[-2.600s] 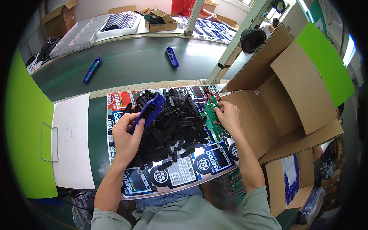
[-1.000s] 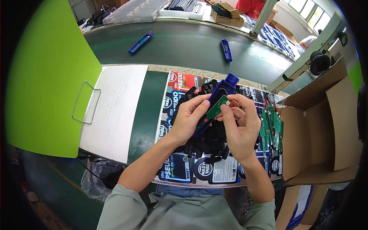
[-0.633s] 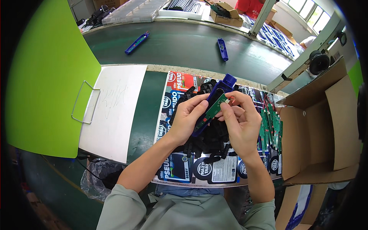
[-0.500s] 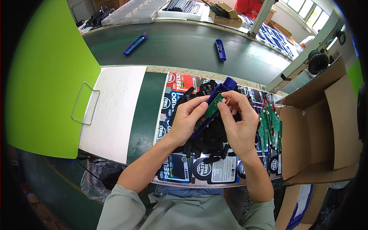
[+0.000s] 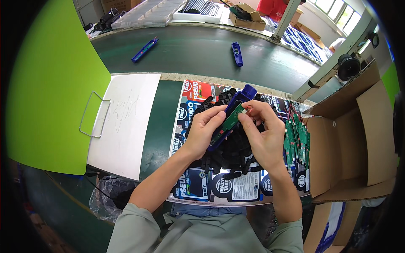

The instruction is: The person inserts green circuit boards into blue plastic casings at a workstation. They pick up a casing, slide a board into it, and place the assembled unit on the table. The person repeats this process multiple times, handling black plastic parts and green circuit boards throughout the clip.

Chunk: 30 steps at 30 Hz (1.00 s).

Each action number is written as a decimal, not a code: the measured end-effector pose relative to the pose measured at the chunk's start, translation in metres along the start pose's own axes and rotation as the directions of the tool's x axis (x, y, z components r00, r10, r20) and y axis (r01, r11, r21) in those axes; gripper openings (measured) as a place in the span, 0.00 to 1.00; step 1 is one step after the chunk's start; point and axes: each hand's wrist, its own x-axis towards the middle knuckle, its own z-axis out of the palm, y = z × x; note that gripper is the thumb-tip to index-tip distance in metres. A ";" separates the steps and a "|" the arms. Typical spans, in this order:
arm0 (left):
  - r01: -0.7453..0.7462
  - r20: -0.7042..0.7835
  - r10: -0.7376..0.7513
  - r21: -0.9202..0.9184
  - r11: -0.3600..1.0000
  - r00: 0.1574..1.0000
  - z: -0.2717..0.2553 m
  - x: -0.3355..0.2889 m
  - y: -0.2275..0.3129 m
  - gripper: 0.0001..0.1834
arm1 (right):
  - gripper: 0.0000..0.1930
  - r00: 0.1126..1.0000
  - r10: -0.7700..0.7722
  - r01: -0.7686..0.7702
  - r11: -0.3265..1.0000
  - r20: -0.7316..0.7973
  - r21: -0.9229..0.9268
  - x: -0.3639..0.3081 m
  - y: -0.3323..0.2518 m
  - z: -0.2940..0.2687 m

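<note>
A long blue plastic housing [image 5: 248,91] slants between my hands above the board in front of me. My left hand [image 5: 203,133] is wrapped round its lower left side, thumb along the edge. In the housing's open face lies a narrow green circuit board [image 5: 233,120] with red wires at its upper end. My right hand [image 5: 266,137] pinches that upper end between thumb and forefinger. Whether the circuit board sits fully down in the housing I cannot tell. Under both hands spreads a heap of small black parts [image 5: 230,156], partly hidden by them.
More green circuit boards [image 5: 297,137] with red wires lie right of the heap, beside an open cardboard box [image 5: 344,147]. Beyond, a dark green conveyor belt [image 5: 190,50] carries two blue housings, one on the left [image 5: 144,49], one on the right [image 5: 237,55]. White paper [image 5: 122,122] lies left.
Both blue housings on the belt have shifted a little to the left. The housing in my hands has tipped and moved slightly left, and my left thumb lies nearer its edge.
</note>
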 end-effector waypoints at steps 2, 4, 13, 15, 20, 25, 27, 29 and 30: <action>0.009 0.011 -0.009 0.016 1.000 1.000 -0.002 -0.001 -0.001 0.20 | 0.10 1.000 -0.023 0.022 1.000 -0.017 -0.021 -0.002 -0.001 0.002; 0.010 0.019 -0.010 0.012 1.000 1.000 -0.001 0.000 -0.001 0.20 | 0.11 0.997 -0.075 0.073 0.995 -0.025 -0.070 -0.004 0.001 0.003; -0.070 0.056 0.066 0.063 0.996 0.996 0.003 -0.003 0.002 0.20 | 0.20 0.957 -0.234 0.172 0.933 -0.170 -0.315 -0.004 0.021 0.018; -0.100 0.077 0.093 0.098 0.990 0.993 0.004 -0.003 -0.001 0.21 | 0.22 0.959 -0.196 0.135 0.951 -0.205 -0.277 -0.004 0.019 0.020; -0.119 0.073 0.111 0.112 0.987 0.991 0.004 -0.001 -0.004 0.20 | 0.28 0.957 -0.083 0.040 0.987 -0.279 -0.157 -0.003 0.023 0.025; -0.117 0.053 0.111 0.144 0.983 0.992 0.004 -0.002 -0.002 0.20 | 0.25 0.974 0.121 -0.127 0.992 -0.194 -0.020 0.001 0.028 0.023; -0.116 0.053 0.109 0.154 0.981 0.993 0.003 -0.001 -0.002 0.20 | 0.22 0.973 0.162 -0.158 0.987 -0.164 0.039 0.002 0.028 0.022; -0.120 0.050 0.113 0.165 0.979 0.992 0.003 -0.002 -0.003 0.20 | 0.19 0.972 0.179 -0.169 0.983 -0.151 0.075 0.002 0.030 0.023; -0.125 0.048 0.118 0.169 0.978 0.992 0.003 -0.002 -0.002 0.20 | 0.18 0.972 0.176 -0.165 0.983 -0.155 0.082 0.002 0.032 0.024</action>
